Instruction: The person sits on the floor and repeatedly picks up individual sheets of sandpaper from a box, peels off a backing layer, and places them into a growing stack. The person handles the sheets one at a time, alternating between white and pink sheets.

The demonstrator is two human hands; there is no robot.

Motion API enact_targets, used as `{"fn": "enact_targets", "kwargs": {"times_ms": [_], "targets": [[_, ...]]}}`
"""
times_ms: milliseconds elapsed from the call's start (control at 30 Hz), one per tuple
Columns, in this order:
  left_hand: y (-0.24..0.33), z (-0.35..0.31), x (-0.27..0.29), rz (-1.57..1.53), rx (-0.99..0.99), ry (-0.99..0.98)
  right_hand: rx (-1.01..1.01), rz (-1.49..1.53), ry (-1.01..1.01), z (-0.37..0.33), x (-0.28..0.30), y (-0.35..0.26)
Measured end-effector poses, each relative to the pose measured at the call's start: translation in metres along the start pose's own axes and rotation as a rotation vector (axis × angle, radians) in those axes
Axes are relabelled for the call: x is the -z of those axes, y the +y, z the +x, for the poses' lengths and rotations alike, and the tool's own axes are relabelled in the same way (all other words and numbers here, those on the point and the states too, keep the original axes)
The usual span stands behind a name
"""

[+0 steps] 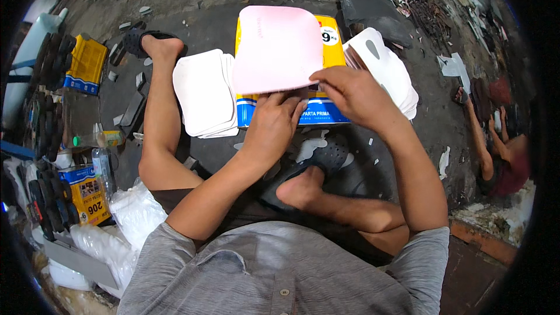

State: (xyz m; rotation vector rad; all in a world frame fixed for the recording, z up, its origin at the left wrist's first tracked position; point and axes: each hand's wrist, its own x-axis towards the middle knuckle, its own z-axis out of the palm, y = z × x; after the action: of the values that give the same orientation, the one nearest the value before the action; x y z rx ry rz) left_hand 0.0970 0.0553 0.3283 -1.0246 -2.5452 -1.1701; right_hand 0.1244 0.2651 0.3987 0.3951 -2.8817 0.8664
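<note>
Pink sheet [279, 46], one, rounded at the corners: located over the yellow-and-blue tin [332, 57], directly beyond your left hand and to the far left of your right. Right hand [356, 96]: thumb and fingers pinched on the sheet's near right corner. Left hand [273, 118]: at the middle of the near edge, fingers bent and tips hidden below the sheet; you cannot tell from this view whether they grip it. Your hands are near each other, not touching. White stack [204, 94], left of the tin, sheets slightly fanned, well clear of your hands. Second white stack [392, 76], right of the tin, spread toward the near right, just beyond your right hand. Dark clog [328, 156], on your foot, near side of the tin.
</note>
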Motion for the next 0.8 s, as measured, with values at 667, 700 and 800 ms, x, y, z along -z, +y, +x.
{"fn": "enact_targets", "kwargs": {"times_ms": [667, 700, 800], "targets": [[0.01, 0.006, -0.003, 0.056, 0.042, -0.03, -0.151, 0.03, 0.059, 0.001, 0.003, -0.003], [0.01, 0.006, -0.003, 0.051, 0.041, -0.027, -0.167, 0.031, 0.059, 0.002, 0.005, -0.003], [0.009, 0.007, -0.005, 0.063, 0.054, -0.026, -0.168, 0.019, 0.055, 0.002, 0.004, -0.004]]}}
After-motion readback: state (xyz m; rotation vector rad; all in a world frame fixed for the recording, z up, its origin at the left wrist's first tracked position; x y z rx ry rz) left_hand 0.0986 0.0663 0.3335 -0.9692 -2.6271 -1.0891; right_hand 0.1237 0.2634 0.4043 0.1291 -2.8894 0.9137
